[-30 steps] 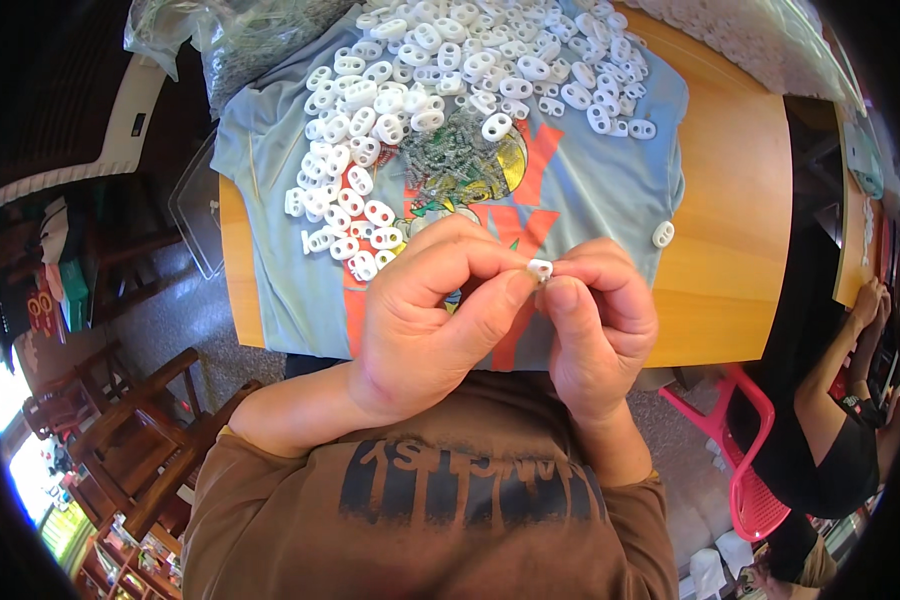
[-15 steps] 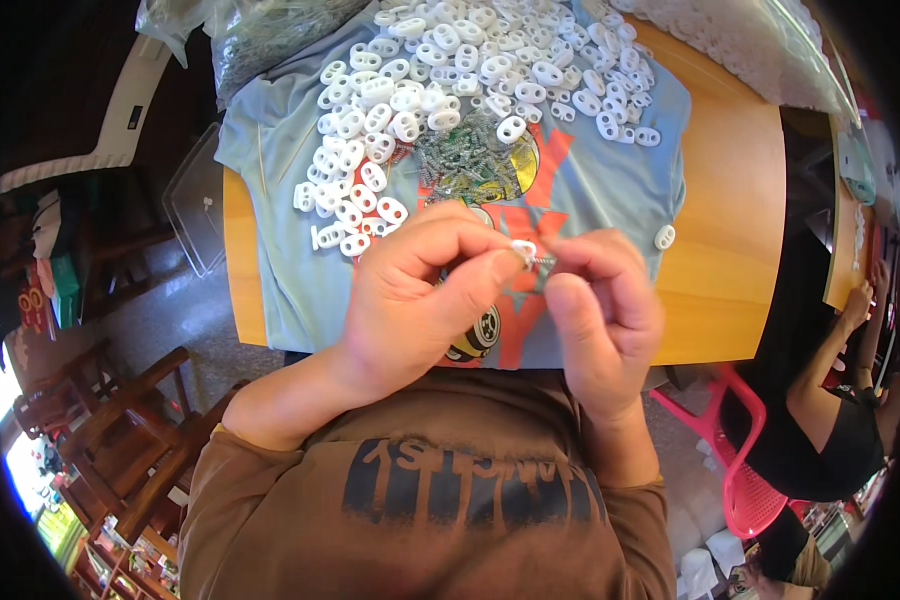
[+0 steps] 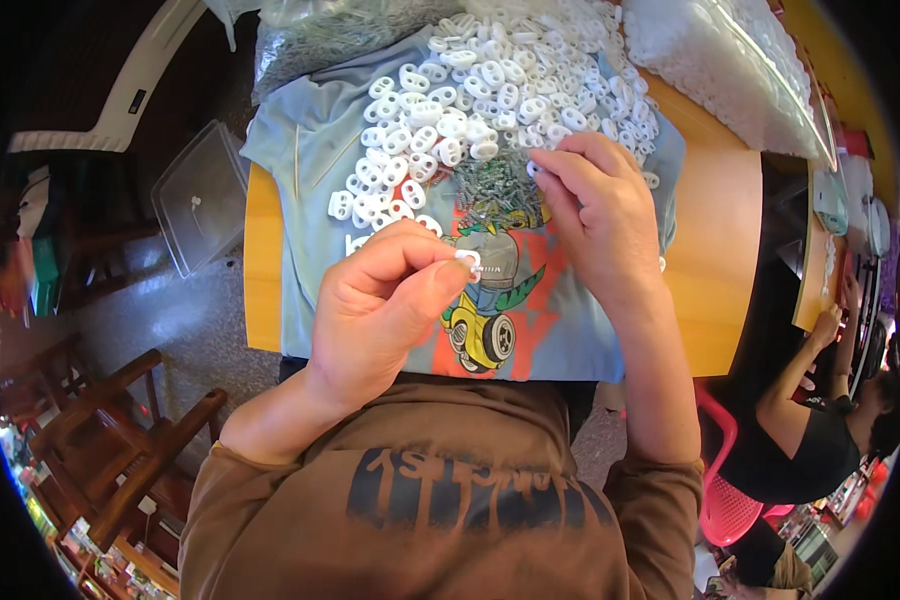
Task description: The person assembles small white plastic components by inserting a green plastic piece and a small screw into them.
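My left hand [image 3: 375, 310] pinches a small white plastic cord lock piece [image 3: 467, 258] between thumb and forefinger, above the printed cloth. Whether a spring sits in that piece, I cannot make out. My right hand [image 3: 605, 210] reaches to the right edge of a pile of small metal springs [image 3: 492, 185]. Its fingertips are drawn together beside a white two-holed piece [image 3: 534, 169], and what they grip is hidden. Many more white oval cord lock pieces [image 3: 425, 140] lie heaped behind and to the left of the springs.
A grey-blue shirt [image 3: 315, 270] covers much of the wooden table [image 3: 715, 270]. Clear bags stand at the back, one of dark small parts [image 3: 320, 50], one of white pieces [image 3: 715, 70]. A wooden chair [image 3: 120, 430] is at left; another person [image 3: 800, 430] sits at right by a pink chair [image 3: 735, 500].
My hands were together at the white piece, a spring in the right fingers. My right hand has moved away and forward to the spring pile; my left still holds the piece. The view has shifted.
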Demonstrator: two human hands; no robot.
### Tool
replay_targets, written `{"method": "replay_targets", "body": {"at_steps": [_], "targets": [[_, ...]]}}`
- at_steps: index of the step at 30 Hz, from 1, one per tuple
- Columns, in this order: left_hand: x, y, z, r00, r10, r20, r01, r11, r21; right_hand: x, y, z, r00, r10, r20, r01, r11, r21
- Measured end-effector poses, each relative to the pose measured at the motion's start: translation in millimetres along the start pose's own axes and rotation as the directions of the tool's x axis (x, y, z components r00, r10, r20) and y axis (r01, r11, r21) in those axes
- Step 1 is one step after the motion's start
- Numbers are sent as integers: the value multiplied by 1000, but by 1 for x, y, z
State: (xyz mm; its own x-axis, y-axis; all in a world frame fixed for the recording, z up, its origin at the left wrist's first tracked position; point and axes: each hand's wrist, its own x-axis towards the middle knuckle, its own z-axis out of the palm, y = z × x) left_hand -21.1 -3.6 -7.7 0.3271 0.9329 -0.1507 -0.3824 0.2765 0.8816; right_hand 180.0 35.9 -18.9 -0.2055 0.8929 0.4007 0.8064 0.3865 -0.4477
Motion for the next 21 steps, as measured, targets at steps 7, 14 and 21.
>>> {"method": "replay_targets", "body": {"at_steps": [7, 14, 21], "targets": [[0, 0, -6, 1000, -17, -15, 16, 1000, -17, 3, 1, 2, 996, -90, 5, 90, 994, -68], [1, -2, -6, 1000, -25, -11, 25, 999, -21, -8, -5, 0, 982, 190, -2, -185, 959, 212], [4, 6, 11, 999, -3, 37, 4, 1000, -12, -36, -53, -31, 739, 463, 489, -320, -397, 860]]}}
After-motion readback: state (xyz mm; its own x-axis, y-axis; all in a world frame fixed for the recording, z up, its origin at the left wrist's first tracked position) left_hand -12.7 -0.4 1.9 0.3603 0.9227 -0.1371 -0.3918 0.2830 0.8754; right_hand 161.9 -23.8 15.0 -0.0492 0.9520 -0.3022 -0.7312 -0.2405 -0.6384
